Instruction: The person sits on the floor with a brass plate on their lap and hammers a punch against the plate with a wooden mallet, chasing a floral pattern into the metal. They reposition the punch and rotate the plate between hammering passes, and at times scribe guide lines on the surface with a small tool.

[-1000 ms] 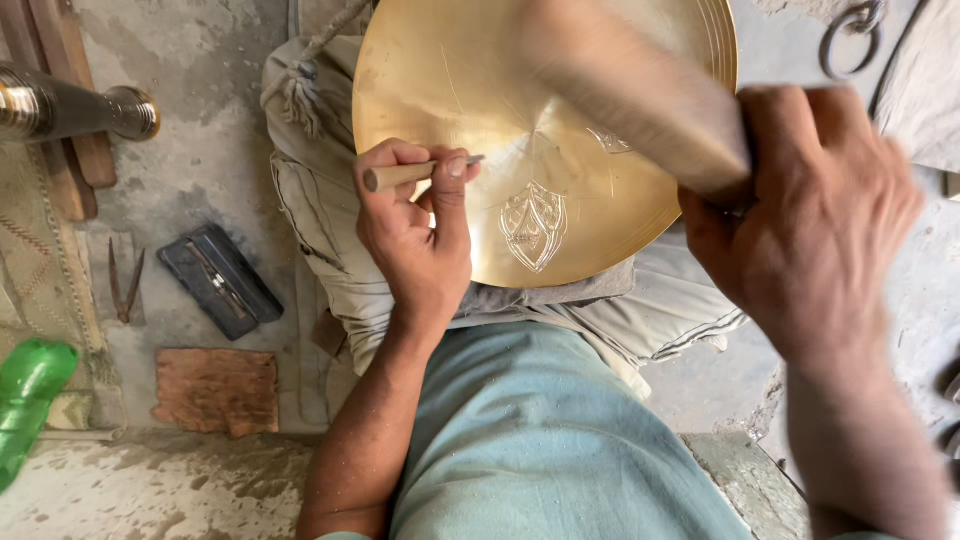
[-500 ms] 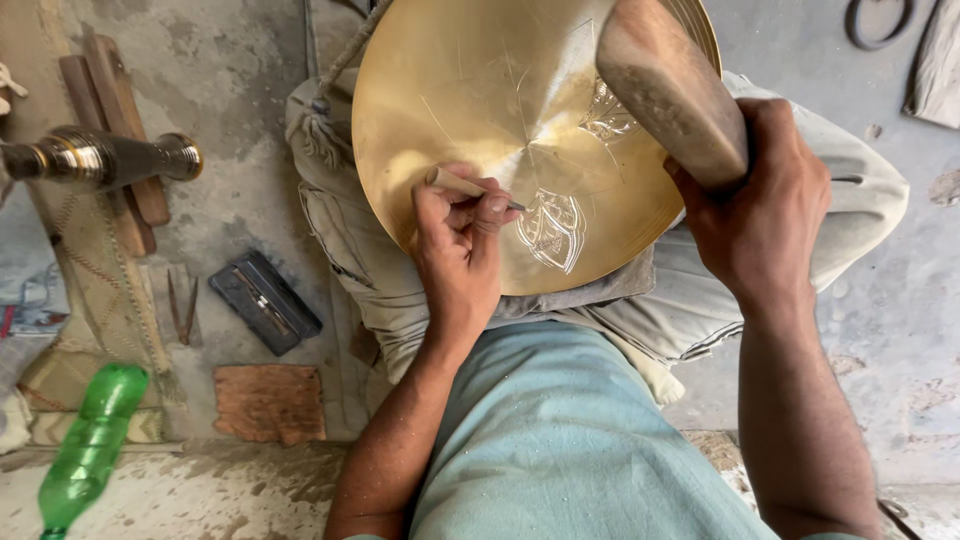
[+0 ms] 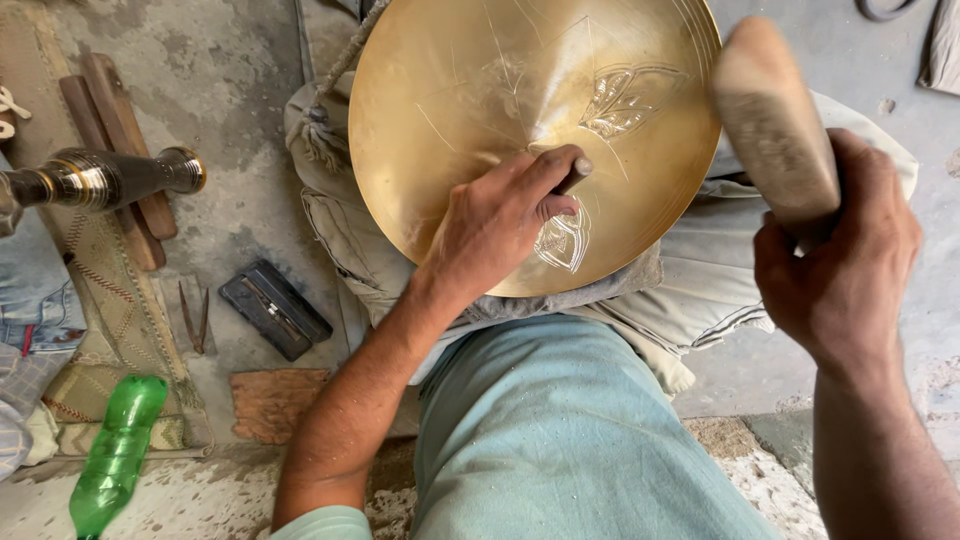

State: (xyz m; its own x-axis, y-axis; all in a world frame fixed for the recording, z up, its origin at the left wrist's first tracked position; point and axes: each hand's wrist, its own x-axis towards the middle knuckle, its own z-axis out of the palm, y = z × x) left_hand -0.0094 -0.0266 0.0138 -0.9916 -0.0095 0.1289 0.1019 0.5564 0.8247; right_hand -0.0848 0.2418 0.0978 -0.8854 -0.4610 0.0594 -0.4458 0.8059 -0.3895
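A round brass plate (image 3: 480, 90) rests tilted on my lap, with leaf-shaped patterns engraved near its middle and lower edge. My left hand (image 3: 495, 225) lies on the plate and grips a small chisel (image 3: 577, 172), its tip set beside the lower engraved motif (image 3: 562, 243). My right hand (image 3: 840, 270) is raised at the plate's right edge and holds a wooden mallet (image 3: 772, 125), its head lifted above the plate rim.
On the concrete floor to the left lie a dark rectangular box (image 3: 275, 308), a pair of thin metal tools (image 3: 195, 318), a flat brown block (image 3: 275, 402), wooden sticks (image 3: 115, 130), a metal pipe-like object (image 3: 100, 180) and a green plastic bottle (image 3: 115, 455).
The view has shifted, so the plate sits higher and more to the right. My left hand slid along the plate with the chisel. The mallet swung between raised positions on the right.
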